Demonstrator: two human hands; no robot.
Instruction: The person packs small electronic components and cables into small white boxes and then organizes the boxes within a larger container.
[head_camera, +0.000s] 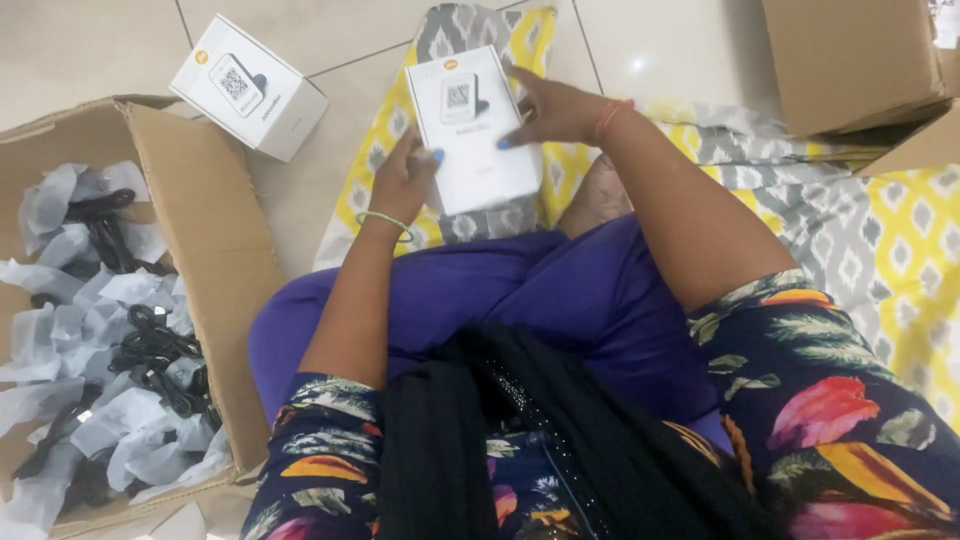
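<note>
I hold a white product box (472, 128) with a printed picture on its lid, above my lap and a patterned cloth. My left hand (402, 178), a green bangle at the wrist, grips its left edge. My right hand (555, 108), with an orange thread at the wrist, rests its fingers on the box's right side and top. Both hands have blue-painted nails.
A second white box (250, 88) lies on the tiled floor at upper left. An open cardboard carton (215, 250) on the left holds several black cables wrapped in white paper. Another brown carton (860, 65) stands at upper right. A yellow, grey and white cloth (880, 230) covers the floor.
</note>
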